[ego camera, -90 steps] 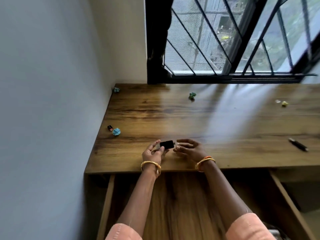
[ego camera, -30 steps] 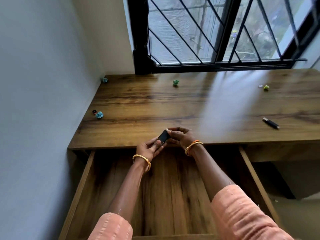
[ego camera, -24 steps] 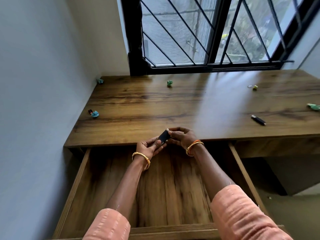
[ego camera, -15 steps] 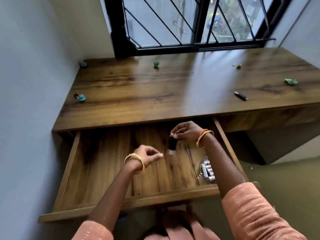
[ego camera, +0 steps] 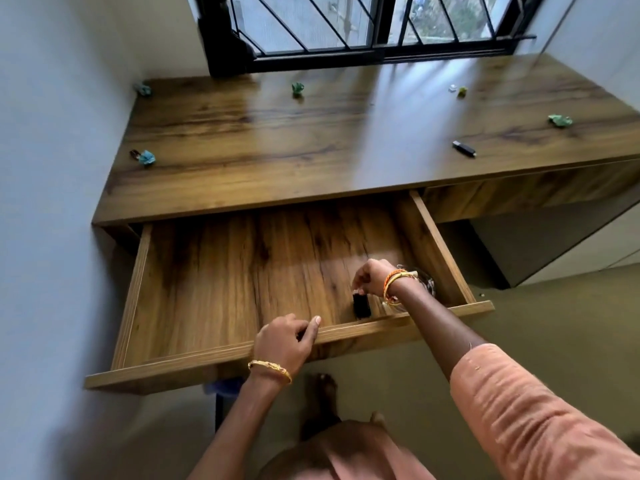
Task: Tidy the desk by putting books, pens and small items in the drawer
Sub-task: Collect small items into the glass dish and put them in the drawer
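Drawer (ego camera: 138,292) pulled open below the counter (ego camera: 311,150), right hand (ego camera: 369,278) pinching the top of a small black item (ego camera: 361,305) standing at the drawer's 5 o'clock corner, left hand (ego camera: 285,337) loosely curled, holding nothing, over the front rim, black pen (ego camera: 464,148) at the counter's 3 o'clock.

We are finding no text, label, brand, number or sign that we can read anywhere in the view.
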